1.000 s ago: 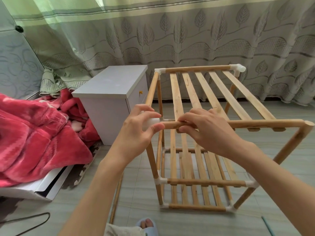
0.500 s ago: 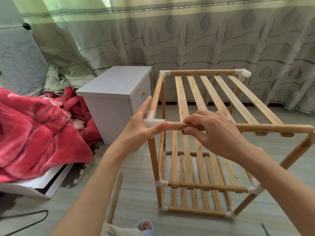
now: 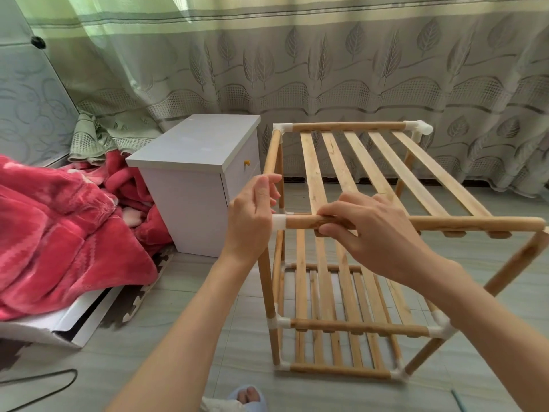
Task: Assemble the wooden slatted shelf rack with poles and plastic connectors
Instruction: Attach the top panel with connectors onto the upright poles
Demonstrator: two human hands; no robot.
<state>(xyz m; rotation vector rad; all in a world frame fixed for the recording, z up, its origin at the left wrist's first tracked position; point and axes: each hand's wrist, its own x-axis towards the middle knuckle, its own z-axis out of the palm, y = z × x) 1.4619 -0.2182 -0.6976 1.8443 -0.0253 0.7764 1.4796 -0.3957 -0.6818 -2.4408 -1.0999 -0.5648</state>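
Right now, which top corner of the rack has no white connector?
The near right corner: its front pole ends in bare wood, while the other three top corners carry white plastic connectors.

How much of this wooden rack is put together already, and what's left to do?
Mostly built: the two lower shelves sit in their white connectors, and the top slats are on. In hand: the right hand grips the near top pole while the left hand is at the near-left connector. Left: the pole's right end shows no connector, so that corner looks open.
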